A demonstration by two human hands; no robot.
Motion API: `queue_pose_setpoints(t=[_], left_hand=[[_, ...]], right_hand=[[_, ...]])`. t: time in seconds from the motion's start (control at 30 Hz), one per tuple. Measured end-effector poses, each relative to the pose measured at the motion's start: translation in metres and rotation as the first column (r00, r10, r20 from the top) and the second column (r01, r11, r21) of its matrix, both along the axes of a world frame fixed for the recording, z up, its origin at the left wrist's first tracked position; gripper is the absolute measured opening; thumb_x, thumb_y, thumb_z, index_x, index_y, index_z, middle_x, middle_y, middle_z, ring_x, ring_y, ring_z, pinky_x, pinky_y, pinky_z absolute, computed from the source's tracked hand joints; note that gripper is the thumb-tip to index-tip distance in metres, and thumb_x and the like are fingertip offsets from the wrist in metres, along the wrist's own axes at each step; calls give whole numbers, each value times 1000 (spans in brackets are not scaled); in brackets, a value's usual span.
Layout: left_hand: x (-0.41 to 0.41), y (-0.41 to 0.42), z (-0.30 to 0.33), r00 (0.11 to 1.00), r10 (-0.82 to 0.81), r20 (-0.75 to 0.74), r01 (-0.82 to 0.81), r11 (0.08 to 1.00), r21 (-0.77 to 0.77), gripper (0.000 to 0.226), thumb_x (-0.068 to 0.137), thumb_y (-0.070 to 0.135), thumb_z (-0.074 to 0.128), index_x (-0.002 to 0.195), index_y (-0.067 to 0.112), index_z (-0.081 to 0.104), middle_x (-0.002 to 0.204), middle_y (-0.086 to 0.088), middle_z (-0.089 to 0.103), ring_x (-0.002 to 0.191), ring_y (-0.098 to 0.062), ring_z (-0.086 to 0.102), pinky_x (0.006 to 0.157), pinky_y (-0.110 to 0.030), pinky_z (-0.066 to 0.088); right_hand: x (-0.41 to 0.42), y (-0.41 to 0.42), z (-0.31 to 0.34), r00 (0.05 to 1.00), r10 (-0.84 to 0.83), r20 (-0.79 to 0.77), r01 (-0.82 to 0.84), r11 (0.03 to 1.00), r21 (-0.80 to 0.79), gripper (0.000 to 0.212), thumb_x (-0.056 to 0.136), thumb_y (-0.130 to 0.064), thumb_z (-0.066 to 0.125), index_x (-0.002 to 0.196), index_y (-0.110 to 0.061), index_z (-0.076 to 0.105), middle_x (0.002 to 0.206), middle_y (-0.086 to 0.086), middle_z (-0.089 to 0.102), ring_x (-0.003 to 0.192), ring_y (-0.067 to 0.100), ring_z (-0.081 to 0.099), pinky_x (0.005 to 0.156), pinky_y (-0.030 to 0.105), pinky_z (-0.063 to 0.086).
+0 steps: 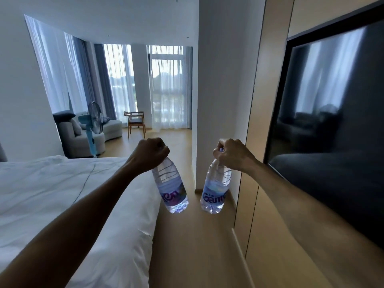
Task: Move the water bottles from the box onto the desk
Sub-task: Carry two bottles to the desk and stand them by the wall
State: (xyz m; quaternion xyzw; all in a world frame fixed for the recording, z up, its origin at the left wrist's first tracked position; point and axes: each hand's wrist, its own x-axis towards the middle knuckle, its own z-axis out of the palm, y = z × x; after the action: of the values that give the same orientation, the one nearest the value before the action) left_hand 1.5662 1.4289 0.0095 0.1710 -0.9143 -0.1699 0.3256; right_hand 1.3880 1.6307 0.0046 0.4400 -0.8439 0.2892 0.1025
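Beside the bed [62, 194], left hand [151, 152] and right hand [232, 153] each grip a bottle's neck, fingers curled tight: left bottle [172, 188], right bottle [216, 190] labelled "Gant…".

Bare floor aisle [193, 246] ahead; bed [62, 194] crowding left, wall-mounted television [332, 121] right

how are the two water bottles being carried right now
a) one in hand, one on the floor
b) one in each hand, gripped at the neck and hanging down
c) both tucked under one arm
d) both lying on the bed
b: the left hand grips the left bottle at its top, and the right hand grips the right bottle likewise, both hanging over the floor beside the bed.
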Motion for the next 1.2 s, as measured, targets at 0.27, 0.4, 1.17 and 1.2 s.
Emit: queue_pose_setpoints(t=[0.27,0.4,1.17,1.2], left_hand=[[-116,-92,-2,1000,8,4,-8,1000,-7,21,92,22,60,94,3,68,80,-8,66,68,-20,60,60,-25,46],[-179,-138,-7,1000,17,16,-17,1000,-19,19,92,22,60,94,4,67,78,-4,63,62,-10,56,53,-19,39],[-496,-396,-14,989,145,-25,-145,989,-18,14,91,20,62,78,19,57,60,11,53,51,0,52,48,-13,34],[-508,-411,-16,989,142,-31,-143,989,-25,16,91,20,62,76,21,56,60,11,53,50,0,51,48,-12,33]], right_hand=[[-110,-90,0,1000,-2,18,2,999,-37,13,91,-31,57,90,-18,57,84,0,62,81,22,64,75,35,56],[-175,-136,-6,1000,14,18,-13,999,-47,12,90,-29,57,87,-17,57,76,-4,59,76,20,62,66,29,52],[-521,-421,-13,985,173,-1,-173,985,-20,10,91,-26,60,88,-17,55,72,-6,54,73,18,61,65,25,44],[-532,-437,-14,985,174,-3,-174,985,-12,11,91,-26,60,88,-17,55,74,-4,56,74,18,61,66,25,45]])
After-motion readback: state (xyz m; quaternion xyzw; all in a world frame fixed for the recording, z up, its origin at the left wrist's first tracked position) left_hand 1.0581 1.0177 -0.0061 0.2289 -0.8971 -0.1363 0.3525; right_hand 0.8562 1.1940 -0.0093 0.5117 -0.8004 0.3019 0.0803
